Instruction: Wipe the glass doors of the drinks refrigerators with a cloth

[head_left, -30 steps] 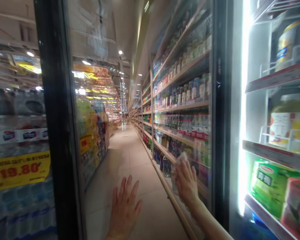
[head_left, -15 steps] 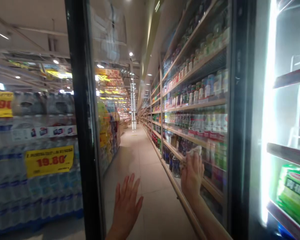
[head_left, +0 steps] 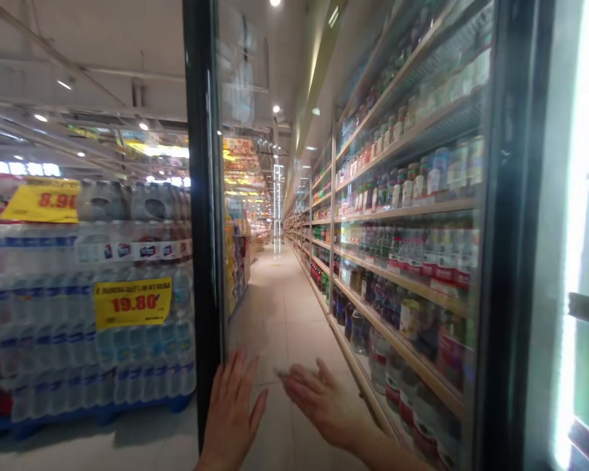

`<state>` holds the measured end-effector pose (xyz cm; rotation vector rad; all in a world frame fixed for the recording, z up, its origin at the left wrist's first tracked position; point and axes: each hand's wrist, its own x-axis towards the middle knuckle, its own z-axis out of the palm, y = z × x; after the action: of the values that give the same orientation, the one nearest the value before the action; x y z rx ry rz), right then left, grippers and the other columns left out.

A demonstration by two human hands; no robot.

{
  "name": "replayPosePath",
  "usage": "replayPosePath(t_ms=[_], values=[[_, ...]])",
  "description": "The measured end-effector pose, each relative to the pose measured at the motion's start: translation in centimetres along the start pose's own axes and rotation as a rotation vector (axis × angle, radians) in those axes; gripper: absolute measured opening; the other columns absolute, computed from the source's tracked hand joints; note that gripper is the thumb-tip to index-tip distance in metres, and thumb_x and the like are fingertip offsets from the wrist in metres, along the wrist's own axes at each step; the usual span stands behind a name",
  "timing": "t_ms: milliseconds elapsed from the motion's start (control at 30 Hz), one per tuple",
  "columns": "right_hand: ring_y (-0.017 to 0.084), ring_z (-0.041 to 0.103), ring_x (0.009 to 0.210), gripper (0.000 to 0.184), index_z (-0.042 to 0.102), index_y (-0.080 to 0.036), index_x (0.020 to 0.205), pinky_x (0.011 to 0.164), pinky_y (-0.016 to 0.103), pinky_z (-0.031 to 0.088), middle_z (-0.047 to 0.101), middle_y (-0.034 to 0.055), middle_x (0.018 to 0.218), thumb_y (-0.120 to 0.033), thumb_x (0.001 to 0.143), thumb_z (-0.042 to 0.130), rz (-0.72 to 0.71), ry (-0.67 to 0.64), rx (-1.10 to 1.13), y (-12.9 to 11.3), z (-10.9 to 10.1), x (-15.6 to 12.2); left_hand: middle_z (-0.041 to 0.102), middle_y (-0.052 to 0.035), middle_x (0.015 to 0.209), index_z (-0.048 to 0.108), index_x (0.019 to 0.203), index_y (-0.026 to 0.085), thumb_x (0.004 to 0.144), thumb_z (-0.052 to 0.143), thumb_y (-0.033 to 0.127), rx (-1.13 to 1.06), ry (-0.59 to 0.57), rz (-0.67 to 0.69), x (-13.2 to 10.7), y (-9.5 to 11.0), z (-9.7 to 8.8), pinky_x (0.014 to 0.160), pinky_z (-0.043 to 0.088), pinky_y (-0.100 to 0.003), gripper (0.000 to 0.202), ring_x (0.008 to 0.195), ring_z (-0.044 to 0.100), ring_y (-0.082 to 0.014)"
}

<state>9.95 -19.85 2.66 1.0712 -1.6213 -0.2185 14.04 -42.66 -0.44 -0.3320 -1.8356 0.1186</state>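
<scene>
A tall glass door (head_left: 269, 320) with a black frame (head_left: 203, 216) stands in front of me. My left hand (head_left: 230, 409) is open, its fingers spread and pointing up, flat at the lower glass beside the left side of the frame. To its right, my right hand (head_left: 324, 399) reaches across the lower glass with fingers pointing left, blurred by motion. The pale cloth that showed under this hand's fingers half a second ago is now mostly hidden behind the palm and fingers.
On the left, packs of bottled water (head_left: 53, 340) are stacked on a blue pallet (head_left: 103, 412), with yellow price signs (head_left: 132, 302). Shelves of drinks (head_left: 412, 248) and an aisle floor (head_left: 279, 281) show in the glass. A bright light strip (head_left: 574, 261) edges the cooler at right.
My right hand has swept down and left across the glass, from beside the shelves to near my left hand. The view has turned, so the door sits further right.
</scene>
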Motion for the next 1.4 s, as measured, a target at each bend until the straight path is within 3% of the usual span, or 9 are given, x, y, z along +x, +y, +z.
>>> replayPosePath(t_ms=[200, 433, 533, 700, 900, 1000, 1167, 1300, 1400], values=[[0.021, 0.013, 0.140, 0.037, 0.052, -0.020, 0.124, 0.113, 0.052, 0.000, 0.043, 0.0046, 0.140, -0.018, 0.087, 0.045, 0.284, 0.130, 0.021, -0.8, 1.1, 3.8, 0.036, -0.0163, 0.142, 0.043, 0.125, 0.012, 0.083, 0.049, 0.023, -0.042, 0.055, -0.022, 0.5, -0.9, -2.0, 0.111, 0.021, -0.037, 0.044, 0.137, 0.023, -0.0223], [0.019, 0.011, 0.140, 0.033, 0.055, -0.021, 0.120, 0.115, 0.046, -0.005, 0.027, -0.0029, 0.148, -0.026, 0.090, 0.042, -0.002, 0.161, 0.052, -3.2, 2.7, 8.1, 0.032, -0.0117, 0.145, 0.041, 0.128, 0.018, 0.084, 0.044, 0.024, -0.006, 0.045, -0.070, 0.4, -3.2, -3.8, 0.110, 0.024, -0.042, 0.044, 0.136, 0.026, -0.0232], [0.022, 0.009, 0.140, 0.035, 0.054, -0.019, 0.122, 0.113, 0.050, -0.007, 0.034, 0.0016, 0.145, -0.024, 0.089, 0.043, 0.235, 0.214, 0.033, -2.4, 2.9, 11.0, 0.032, -0.0113, 0.145, 0.039, 0.130, 0.020, 0.084, 0.045, 0.023, -0.002, 0.048, -0.103, 0.7, -3.7, -3.8, 0.109, 0.026, -0.043, 0.047, 0.135, 0.026, -0.0238], [0.018, 0.011, 0.140, 0.032, 0.057, -0.021, 0.117, 0.115, 0.046, -0.001, 0.034, -0.0007, 0.145, -0.024, 0.090, 0.040, -0.081, 0.233, 0.016, -0.3, 2.4, 13.5, 0.030, -0.0120, 0.146, 0.037, 0.132, 0.019, 0.084, 0.045, 0.023, -0.008, 0.066, -0.076, 3.0, -3.5, -4.0, 0.111, 0.021, -0.043, 0.048, 0.136, 0.024, -0.0239], [0.020, 0.015, 0.139, 0.039, 0.049, -0.019, 0.127, 0.113, 0.053, -0.001, 0.040, 0.0049, 0.142, -0.019, 0.090, 0.038, 0.124, 0.220, -0.029, 4.5, 0.5, 16.6, 0.029, -0.0133, 0.145, 0.034, 0.133, 0.018, 0.085, 0.044, 0.022, -0.064, 0.125, -0.061, 7.9, -2.7, -4.3, 0.110, 0.022, -0.045, 0.048, 0.137, 0.021, -0.0246], [0.017, 0.014, 0.139, 0.036, 0.051, -0.022, 0.124, 0.114, 0.048, -0.004, 0.039, -0.0003, 0.143, -0.022, 0.091, 0.038, -0.104, 0.181, -0.056, 6.8, -0.4, 16.7, 0.029, -0.0123, 0.146, 0.030, 0.135, 0.020, 0.086, 0.042, 0.023, -0.086, 0.162, -0.059, 10.3, -2.5, -4.3, 0.110, 0.022, -0.046, 0.050, 0.137, 0.021, -0.0241], [0.020, 0.009, 0.140, 0.044, 0.043, -0.021, 0.132, 0.112, 0.052, -0.001, 0.038, 0.0042, 0.144, -0.019, 0.088, 0.042, 0.275, 0.231, -0.123, 9.9, -1.9, 14.9, 0.032, -0.0147, 0.144, 0.032, 0.134, 0.019, 0.087, 0.043, 0.027, -0.100, 0.226, -0.074, 13.6, -2.3, -3.8, 0.108, 0.024, -0.048, 0.048, 0.136, 0.024, -0.0264], [0.018, 0.014, 0.139, 0.041, 0.046, -0.024, 0.129, 0.114, 0.047, 0.002, 0.043, 0.0013, 0.140, -0.021, 0.088, 0.043, 0.030, 0.180, -0.135, 11.2, -2.7, 11.9, 0.031, -0.0147, 0.145, 0.026, 0.138, 0.019, 0.089, 0.041, 0.031, -0.091, 0.215, -0.109, 15.3, -2.3, -2.5, 0.107, 0.026, -0.048, 0.053, 0.137, 0.023, -0.0260], [0.019, 0.016, 0.139, 0.042, 0.047, -0.023, 0.129, 0.113, 0.048, 0.005, 0.045, 0.0042, 0.139, -0.021, 0.088, 0.044, 0.242, 0.232, -0.188, 12.3, -3.0, 10.2, 0.031, -0.0152, 0.145, 0.023, 0.140, 0.019, 0.089, 0.041, 0.033, -0.044, 0.185, -0.141, 15.7, -2.4, -1.3, 0.107, 0.026, -0.048, 0.056, 0.137, 0.022, -0.0264]])
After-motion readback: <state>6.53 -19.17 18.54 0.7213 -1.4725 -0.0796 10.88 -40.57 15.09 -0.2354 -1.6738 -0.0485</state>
